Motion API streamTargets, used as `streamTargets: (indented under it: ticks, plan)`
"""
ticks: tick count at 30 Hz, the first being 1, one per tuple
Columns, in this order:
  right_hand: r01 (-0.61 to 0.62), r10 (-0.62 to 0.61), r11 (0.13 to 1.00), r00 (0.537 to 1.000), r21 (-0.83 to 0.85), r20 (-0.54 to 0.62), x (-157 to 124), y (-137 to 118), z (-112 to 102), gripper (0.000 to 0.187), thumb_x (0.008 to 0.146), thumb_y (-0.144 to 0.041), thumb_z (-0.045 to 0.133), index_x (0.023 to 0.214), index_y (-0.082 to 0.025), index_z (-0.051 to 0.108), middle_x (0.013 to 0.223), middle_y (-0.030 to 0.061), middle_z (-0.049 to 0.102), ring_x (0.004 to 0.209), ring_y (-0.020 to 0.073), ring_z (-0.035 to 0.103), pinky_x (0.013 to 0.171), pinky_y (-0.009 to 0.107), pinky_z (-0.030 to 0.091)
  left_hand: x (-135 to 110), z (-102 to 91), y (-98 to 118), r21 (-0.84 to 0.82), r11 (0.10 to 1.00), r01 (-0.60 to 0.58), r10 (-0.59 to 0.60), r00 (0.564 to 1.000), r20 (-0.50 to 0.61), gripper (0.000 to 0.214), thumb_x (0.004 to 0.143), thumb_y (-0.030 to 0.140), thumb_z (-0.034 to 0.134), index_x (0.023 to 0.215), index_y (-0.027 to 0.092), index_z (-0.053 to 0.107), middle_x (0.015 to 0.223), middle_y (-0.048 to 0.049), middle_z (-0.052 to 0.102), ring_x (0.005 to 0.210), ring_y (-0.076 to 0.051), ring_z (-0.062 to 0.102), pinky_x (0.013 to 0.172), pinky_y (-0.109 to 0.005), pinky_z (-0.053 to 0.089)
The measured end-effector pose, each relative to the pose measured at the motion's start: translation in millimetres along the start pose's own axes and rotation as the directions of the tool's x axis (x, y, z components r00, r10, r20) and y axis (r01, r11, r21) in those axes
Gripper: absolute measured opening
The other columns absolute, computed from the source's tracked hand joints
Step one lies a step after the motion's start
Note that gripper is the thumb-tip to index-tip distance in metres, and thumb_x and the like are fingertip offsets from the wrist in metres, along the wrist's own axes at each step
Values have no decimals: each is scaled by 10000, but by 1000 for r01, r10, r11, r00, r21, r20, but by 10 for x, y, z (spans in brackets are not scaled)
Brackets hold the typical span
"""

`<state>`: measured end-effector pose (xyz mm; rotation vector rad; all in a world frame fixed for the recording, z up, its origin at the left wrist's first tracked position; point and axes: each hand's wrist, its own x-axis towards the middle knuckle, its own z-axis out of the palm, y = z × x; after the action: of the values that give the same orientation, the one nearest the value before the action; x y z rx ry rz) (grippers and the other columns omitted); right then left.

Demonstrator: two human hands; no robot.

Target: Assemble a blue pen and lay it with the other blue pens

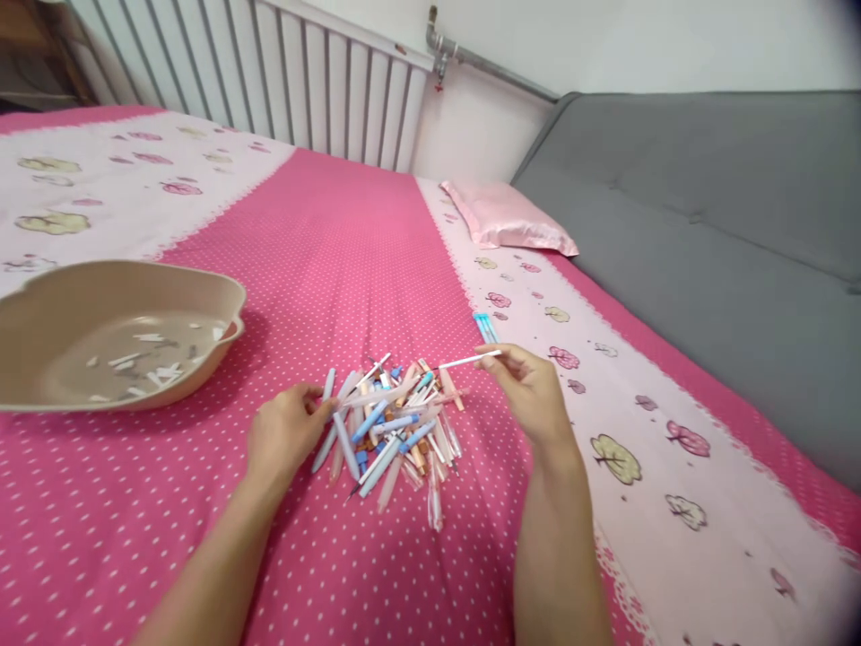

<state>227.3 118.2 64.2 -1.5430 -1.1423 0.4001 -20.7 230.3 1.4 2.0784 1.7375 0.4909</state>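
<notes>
A heap of loose pen parts lies on the pink dotted bedspread, with blue, pale pink and white barrels, caps and thin refills mixed together. At the heap's left edge, my left hand is closed, pinching the end of a pale translucent pen barrel that slants over the pile. My right hand, on the other side, pinches a thin white pen refill between thumb and fingers. Its dark tip points left, above the heap's far right edge. Just beyond this hand are light-blue pens, partly hidden by it.
To the left stands a beige plastic basin with several small white pieces on its bottom. A pink pillow rests at the far right against a grey padded headboard. Behind the bed is a white radiator with a pipe.
</notes>
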Motion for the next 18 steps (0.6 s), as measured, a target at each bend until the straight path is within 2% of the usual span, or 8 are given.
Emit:
streamTargets:
  ticks: [4, 8, 11, 14, 16, 18]
  plan:
    - [102, -101, 995, 993, -9, 65, -23, -142, 153, 155, 816, -254, 569, 908, -202, 682, 886, 34, 692, 851, 167, 636, 813, 310, 484, 30, 22, -10, -60, 998, 13, -12, 1000, 12, 254, 690, 419, 536, 768, 213, 662, 597, -46, 648, 531, -221, 585, 459, -271, 333]
    - [261, -261, 965, 964, 8, 56, -78, -279, 396, 141, 847, -258, 548, 914, -242, 671, 935, 22, 673, 900, 156, 621, 824, 303, 487, 62, 82, -40, -123, 992, 3, -1, 1000, 12, 177, 716, 352, 497, 704, 207, 598, 578, -40, 625, 510, -201, 569, 456, -266, 339]
    - [279, -281, 959, 958, 44, 58, -113, -317, 545, 148, 876, -240, 503, 936, -251, 637, 1020, 18, 660, 986, 151, 604, 854, 302, 483, 67, 82, -21, -197, 980, -18, -4, 994, -111, 159, 753, 340, 474, 763, 198, 545, 682, -73, 641, 603, -221, 586, 521, -296, 387]
    - [243, -249, 966, 966, 91, 67, -128, -314, 597, 155, 896, -245, 465, 965, -244, 604, 1013, 22, 664, 970, 142, 617, 844, 296, 492, -3, 33, 89, -349, 936, -40, -59, 962, -268, 179, 808, 343, 439, 893, 201, 506, 865, -97, 648, 742, -227, 598, 629, -328, 430]
    - [215, -222, 969, 974, 121, 49, -129, -310, 572, 157, 905, -264, 448, 976, -231, 584, 977, 30, 669, 925, 140, 632, 798, 290, 508, -97, 13, 203, -457, 883, -107, -72, 931, -358, 202, 841, 340, 411, 977, 206, 478, 920, -80, 639, 813, -213, 596, 685, -325, 439]
    - [190, -190, 972, 982, 137, -7, -127, -315, 516, 159, 911, -287, 435, 979, -220, 562, 958, 40, 672, 903, 143, 639, 745, 284, 521, -213, 30, 324, -500, 843, -197, -34, 909, -415, 213, 859, 327, 401, 1017, 201, 470, 919, -65, 629, 843, -200, 593, 704, -316, 445]
